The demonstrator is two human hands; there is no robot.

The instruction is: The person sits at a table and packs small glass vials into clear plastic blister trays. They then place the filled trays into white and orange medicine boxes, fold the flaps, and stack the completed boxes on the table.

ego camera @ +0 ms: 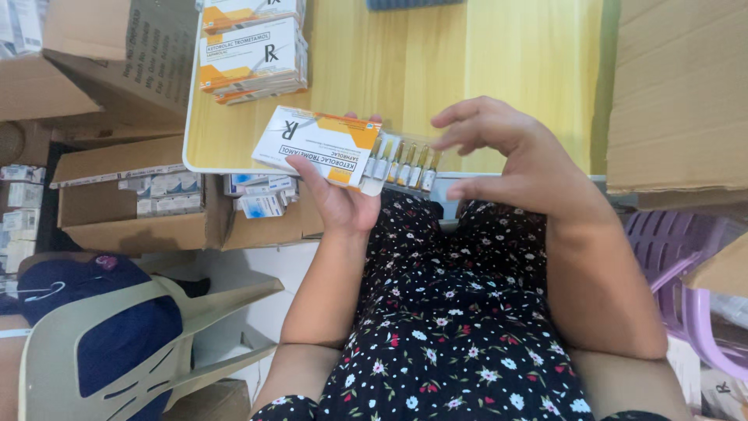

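My left hand holds a white and orange medicine carton from below, at the near edge of the yellow table. A clear tray of small glass ampoules sticks out of the carton's right end. My right hand hovers at the tray's right end with fingers spread and curled; I cannot tell whether the fingertips touch the tray. A stack of similar cartons lies on the table further back to the left.
Open cardboard boxes holding small packs stand on the floor at left. A beige plastic chair with a dark blue bag stands in the lower left. A large cardboard box and a purple plastic chair are at right.
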